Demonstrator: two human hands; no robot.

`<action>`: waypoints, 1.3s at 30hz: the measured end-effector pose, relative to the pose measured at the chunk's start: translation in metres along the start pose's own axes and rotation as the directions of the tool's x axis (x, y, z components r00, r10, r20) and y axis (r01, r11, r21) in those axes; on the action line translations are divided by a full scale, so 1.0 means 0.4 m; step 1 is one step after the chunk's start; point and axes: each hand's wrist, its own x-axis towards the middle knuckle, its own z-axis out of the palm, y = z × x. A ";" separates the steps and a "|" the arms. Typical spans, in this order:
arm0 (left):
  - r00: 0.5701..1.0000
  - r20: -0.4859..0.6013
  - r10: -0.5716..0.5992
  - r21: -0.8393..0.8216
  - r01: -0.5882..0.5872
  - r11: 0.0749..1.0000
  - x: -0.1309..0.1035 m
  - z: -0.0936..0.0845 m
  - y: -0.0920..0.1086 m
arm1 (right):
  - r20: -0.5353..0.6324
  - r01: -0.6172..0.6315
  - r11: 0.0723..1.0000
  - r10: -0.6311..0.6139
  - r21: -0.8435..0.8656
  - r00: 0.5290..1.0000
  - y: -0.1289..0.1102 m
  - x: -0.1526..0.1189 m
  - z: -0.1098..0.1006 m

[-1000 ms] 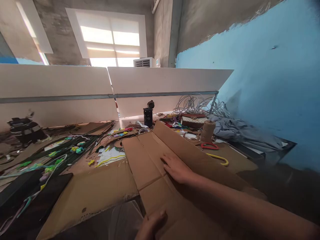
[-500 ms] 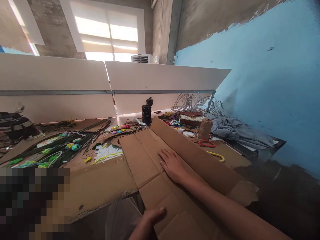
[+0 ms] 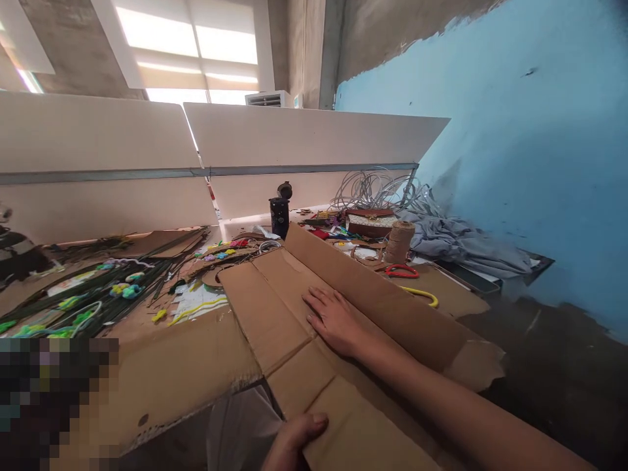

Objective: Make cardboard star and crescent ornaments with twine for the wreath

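A long folded sheet of brown cardboard (image 3: 284,314) lies across the table edge toward me, its right flap standing up at an angle. My right hand (image 3: 336,320) rests flat on its middle, fingers spread, beside the raised flap. At the bottom, my left hand (image 3: 299,435) grips the cardboard's near left edge, thumb on top and the other fingers hidden beneath. Another flat cardboard piece (image 3: 181,373) lies to the left, along the table's front edge.
Behind the cardboard stand a black bottle (image 3: 279,217) with its lid up and a twine spool (image 3: 400,242). Red-handled scissors (image 3: 402,271), a small bag (image 3: 371,222), grey cloth (image 3: 461,242) and coiled wire (image 3: 367,190) are at right; green stems (image 3: 147,288) lie left.
The view has shifted slightly. My left thumb now presses on the cardboard's edge, where it was raised before. My right hand stays flat on the sheet.
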 end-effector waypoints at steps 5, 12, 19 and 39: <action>0.980 0.004 0.200 0.326 -0.190 0.926 -0.014 -0.062 -0.003 | -0.023 -0.005 1.000 0.005 0.000 1.000 -0.002 0.000 0.004; 0.424 0.429 0.798 0.902 -0.245 -0.355 -0.075 -0.221 0.048 | -0.039 0.002 1.000 -0.002 -0.003 0.999 0.002 0.004 0.011; 0.243 0.877 0.415 0.470 -0.248 -0.847 0.001 -0.020 0.142 | -0.056 0.004 1.000 -0.004 -0.005 0.998 0.002 0.005 0.011; 0.363 0.909 0.206 0.323 -0.299 -0.898 0.081 0.163 0.314 | -0.067 0.016 0.998 -0.012 0.063 0.998 0.010 0.010 0.022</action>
